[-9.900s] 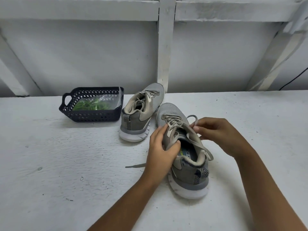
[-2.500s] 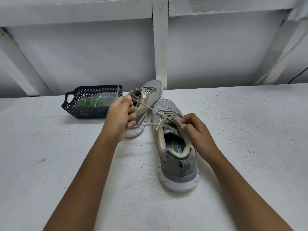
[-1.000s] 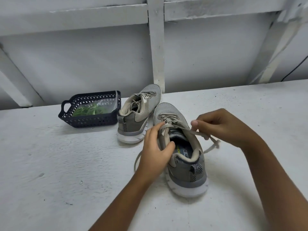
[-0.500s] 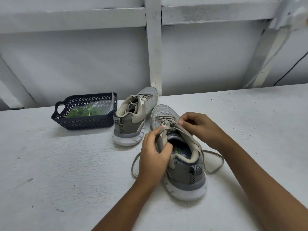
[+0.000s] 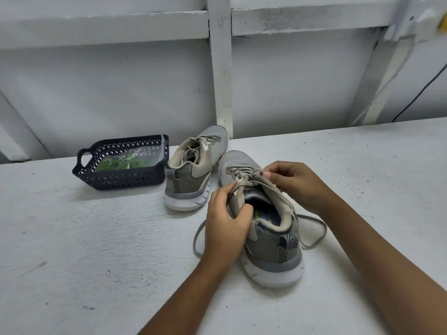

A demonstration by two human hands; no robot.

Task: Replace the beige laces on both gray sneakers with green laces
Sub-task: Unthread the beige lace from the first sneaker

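Your left hand [image 5: 226,226] grips the near sneaker [image 5: 273,245] by its left side, with the thumb hooked over the collar and the fingertips up by the top crossing of the beige lace [image 5: 250,183]. Your right hand [image 5: 295,182] comes in over the sneaker's right side. Its thumb and forefinger pinch the lace just above the tongue, and the other fingers are curled under. The near sneaker stands upright on its sole on the white table [image 5: 72,262], heel toward you and toe pointing away. The upper eyelets are already free. The lace's two loose ends trail onto the table, one looping out left of the sneaker behind your left wrist and one looping out right of its heel. The lower rows near the toe are laced. The far sneaker [image 5: 193,170] sits just beyond and left of the near sneaker, close by its toe, also heel toward you and with its beige lace threaded. Farther left of the near sneaker, past the far one, is a dark basket [image 5: 121,176]. It holds the green laces [image 5: 121,163] inside a clear bag [image 5: 154,154]. Behind the sneakers a white post [image 5: 220,81] rises against the wall.
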